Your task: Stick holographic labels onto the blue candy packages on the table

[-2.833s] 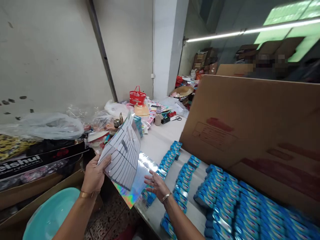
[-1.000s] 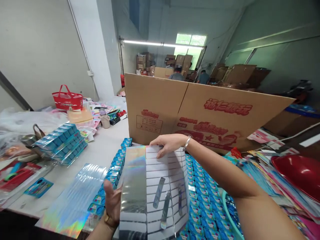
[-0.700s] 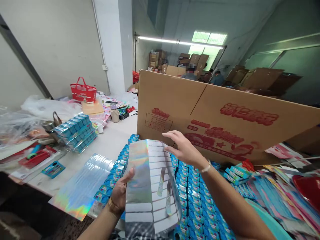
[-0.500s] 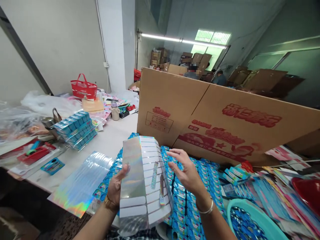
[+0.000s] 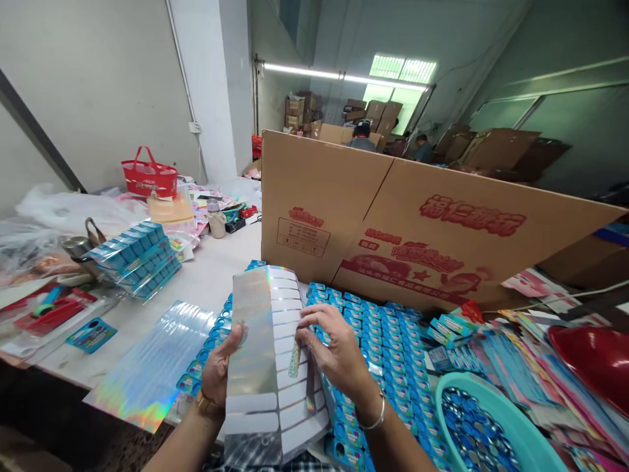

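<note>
My left hand (image 5: pixel 221 370) grips a sticker sheet (image 5: pixel 250 328) by its left side, thumb on top. The sheet has a shiny silver holographic part and rows of white strips, and it is held tilted above the table. My right hand (image 5: pixel 337 357) is at the sheet's right part, thumb and forefinger pinched on the upper end of a glittery sticker strip (image 5: pixel 293 364). Whether that strip is loose from the sheet, I cannot tell. Beneath and behind the sheet, rows of small blue boxes (image 5: pixel 388 354) cover the table.
A large cardboard panel (image 5: pixel 314 190) stands behind the boxes. On the right is a turquoise basin (image 5: pixel 445 419) of blue and silver round pieces. Another holographic sheet (image 5: pixel 152 367) lies at left, near wrapped blue packs (image 5: pixel 135 259) and a red basket (image 5: pixel 150 177). A person (image 5: pixel 362 136) is beyond the panel.
My right hand has moved left and down onto the sheet, its spread fingers closing on the glittery strip. My left hand still holds the sheet. The whole view has shifted slightly.
</note>
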A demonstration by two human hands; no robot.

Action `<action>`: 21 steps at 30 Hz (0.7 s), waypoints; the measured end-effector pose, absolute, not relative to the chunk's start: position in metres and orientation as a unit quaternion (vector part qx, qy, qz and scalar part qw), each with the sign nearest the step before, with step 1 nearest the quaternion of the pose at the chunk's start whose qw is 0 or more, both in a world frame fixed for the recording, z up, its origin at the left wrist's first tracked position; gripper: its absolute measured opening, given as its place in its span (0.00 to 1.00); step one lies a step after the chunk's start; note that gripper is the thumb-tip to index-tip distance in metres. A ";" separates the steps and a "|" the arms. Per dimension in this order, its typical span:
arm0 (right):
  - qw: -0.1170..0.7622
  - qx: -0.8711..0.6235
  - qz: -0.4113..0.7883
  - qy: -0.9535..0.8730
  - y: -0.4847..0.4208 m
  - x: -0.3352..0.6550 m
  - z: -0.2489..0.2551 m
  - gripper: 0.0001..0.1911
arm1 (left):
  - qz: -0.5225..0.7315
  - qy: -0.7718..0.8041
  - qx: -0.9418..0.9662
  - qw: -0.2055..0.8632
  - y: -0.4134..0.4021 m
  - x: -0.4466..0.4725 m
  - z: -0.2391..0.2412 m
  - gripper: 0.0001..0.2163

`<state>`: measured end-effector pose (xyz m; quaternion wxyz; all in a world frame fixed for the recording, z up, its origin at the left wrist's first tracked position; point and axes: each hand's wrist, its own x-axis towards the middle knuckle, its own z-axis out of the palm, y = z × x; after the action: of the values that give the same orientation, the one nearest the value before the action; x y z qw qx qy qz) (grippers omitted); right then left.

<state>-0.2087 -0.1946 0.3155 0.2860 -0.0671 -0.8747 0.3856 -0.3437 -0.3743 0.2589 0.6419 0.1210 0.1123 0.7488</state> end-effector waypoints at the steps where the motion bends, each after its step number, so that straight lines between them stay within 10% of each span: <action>1: 0.290 -0.067 0.399 -0.867 -0.195 -0.209 0.316 0.04 | 0.750 0.112 0.123 0.640 -0.374 -0.343 0.260 0.28; 15: 0.508 -0.169 0.555 -0.636 -0.196 -0.179 0.308 0.06 | 0.774 0.083 0.098 0.620 -0.387 -0.373 0.244 0.28; 21: 0.361 -0.165 0.470 -0.789 -0.202 -0.172 0.316 0.23 | 0.772 0.065 0.107 0.623 -0.388 -0.365 0.242 0.30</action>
<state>-0.1719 -0.2016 0.3159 0.3606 -0.1650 -0.7886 0.4700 -0.3652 -0.3879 0.2417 0.6228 0.1072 0.0647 0.7723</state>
